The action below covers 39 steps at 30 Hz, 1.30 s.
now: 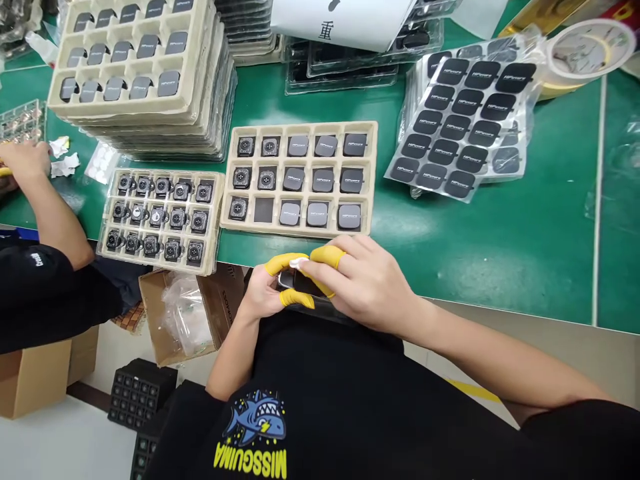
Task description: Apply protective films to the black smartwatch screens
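Observation:
My left hand [260,292], with yellow finger cots on thumb and finger, grips a dark watch body [306,284] just off the table's front edge. My right hand [367,283], also in yellow finger cots, pinches a small white wipe [299,264] against its top. The fingers cover much of the watch. Beyond my hands lies a beige tray [300,233]; it holds watch bodies [242,177] at left and grey labelled square covers [323,180] at right. One front pocket shows a flat dark square [263,210]. Left of it, a second tray [220,200] carries watch bodies under clear plastic.
A tall tray stack [205,113] stands back left, label sheets [455,127] lie at right, and a tape roll [590,50] sits behind them. A co-worker's arm [55,207] reaches in at left. An open carton [187,320] stands below the table edge.

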Available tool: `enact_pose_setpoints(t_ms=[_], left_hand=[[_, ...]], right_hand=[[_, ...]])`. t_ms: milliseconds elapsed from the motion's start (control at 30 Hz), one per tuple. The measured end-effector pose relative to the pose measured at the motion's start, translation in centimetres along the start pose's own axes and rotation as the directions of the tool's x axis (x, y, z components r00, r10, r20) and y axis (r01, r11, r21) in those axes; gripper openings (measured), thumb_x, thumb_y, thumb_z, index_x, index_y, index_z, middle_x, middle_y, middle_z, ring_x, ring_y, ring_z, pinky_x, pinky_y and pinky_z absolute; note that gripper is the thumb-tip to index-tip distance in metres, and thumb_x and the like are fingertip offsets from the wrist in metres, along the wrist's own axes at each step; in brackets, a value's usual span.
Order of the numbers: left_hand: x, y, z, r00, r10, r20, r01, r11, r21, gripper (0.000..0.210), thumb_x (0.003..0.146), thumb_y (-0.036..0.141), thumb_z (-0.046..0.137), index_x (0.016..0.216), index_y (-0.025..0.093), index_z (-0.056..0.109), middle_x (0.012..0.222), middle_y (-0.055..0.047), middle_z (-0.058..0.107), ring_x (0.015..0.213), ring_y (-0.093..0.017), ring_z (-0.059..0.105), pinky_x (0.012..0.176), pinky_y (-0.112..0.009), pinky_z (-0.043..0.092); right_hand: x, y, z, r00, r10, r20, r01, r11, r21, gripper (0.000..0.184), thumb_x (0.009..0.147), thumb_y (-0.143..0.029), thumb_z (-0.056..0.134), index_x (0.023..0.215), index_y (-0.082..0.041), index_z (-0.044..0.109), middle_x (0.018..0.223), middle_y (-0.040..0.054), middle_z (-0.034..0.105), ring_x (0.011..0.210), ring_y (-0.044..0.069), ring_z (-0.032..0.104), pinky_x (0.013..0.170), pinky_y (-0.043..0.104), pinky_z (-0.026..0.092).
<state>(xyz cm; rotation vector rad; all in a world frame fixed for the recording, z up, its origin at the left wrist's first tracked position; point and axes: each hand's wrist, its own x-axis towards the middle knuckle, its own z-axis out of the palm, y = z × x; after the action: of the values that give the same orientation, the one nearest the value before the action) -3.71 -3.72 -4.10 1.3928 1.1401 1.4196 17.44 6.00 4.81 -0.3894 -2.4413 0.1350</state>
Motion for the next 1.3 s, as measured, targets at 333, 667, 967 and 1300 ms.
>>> enact_pose_setpoints(t_ms=[333, 667, 967, 1300], left_hand=[[0.0, -0.1, 0.0, 1.0, 0.003, 0.018, -0.003, 1.0, 0.007, 0.076, 0.075, 0.069, 0.099, 0.133, 0.021, 0.083, 0.106, -0.008, 0.09, 0.088, -0.022, 0.085, 0.081, -0.027, 0.068], [-0.4, 0.9, -0.7, 0.979, -0.043, -0.201, 0.03, 0.997, -0.067, 0.089, 0.049, 0.074, 0.104, 0.117, 0.019, 0.088, 0.097, -0.007, 0.088, 0.085, -0.023, 0.085, 0.084, -0.031, 0.072], [0.1, 1.1, 0.1, 0.985, 0.019, -0.171, -0.039, 0.992, -0.12, 0.088, 0.049, 0.068, 0.107, 0.121, 0.023, 0.087, 0.102, -0.006, 0.089, 0.088, -0.023, 0.087, 0.086, -0.03, 0.072], [-0.4, 0.5, 0.1, 0.976, -0.043, -0.214, 0.011, 0.989, -0.148, 0.085, 0.051, 0.067, 0.107, 0.121, 0.025, 0.085, 0.101, -0.003, 0.089, 0.088, -0.022, 0.088, 0.083, -0.029, 0.072]], right_hand=[[0.2, 0.0, 0.1, 0.998, -0.061, 0.013, 0.06, 0.996, 0.065, 0.023, 0.113, -0.013, 0.057, 0.112, -0.016, 0.079, 0.087, 0.0074, 0.076, 0.086, 0.024, 0.057, 0.072, 0.038, 0.039], [-1.1, 1.4, -3.8, 0.982, 0.188, 0.008, -0.188, 0.971, 0.148, 0.025, 0.103, -0.008, 0.072, 0.123, -0.024, 0.073, 0.099, 0.0074, 0.076, 0.084, 0.023, 0.063, 0.072, 0.039, 0.05], [0.8, 1.2, -2.6, 0.994, 0.023, 0.109, -0.041, 0.984, 0.171, 0.016, 0.113, -0.017, 0.062, 0.121, -0.02, 0.075, 0.094, 0.0078, 0.077, 0.086, 0.024, 0.06, 0.071, 0.039, 0.041], [-0.3, 1.4, -2.7, 0.953, -0.192, 0.236, 0.072, 0.896, 0.438, 0.027, 0.113, -0.008, 0.052, 0.113, -0.017, 0.077, 0.091, 0.0065, 0.075, 0.086, 0.021, 0.059, 0.075, 0.037, 0.042]])
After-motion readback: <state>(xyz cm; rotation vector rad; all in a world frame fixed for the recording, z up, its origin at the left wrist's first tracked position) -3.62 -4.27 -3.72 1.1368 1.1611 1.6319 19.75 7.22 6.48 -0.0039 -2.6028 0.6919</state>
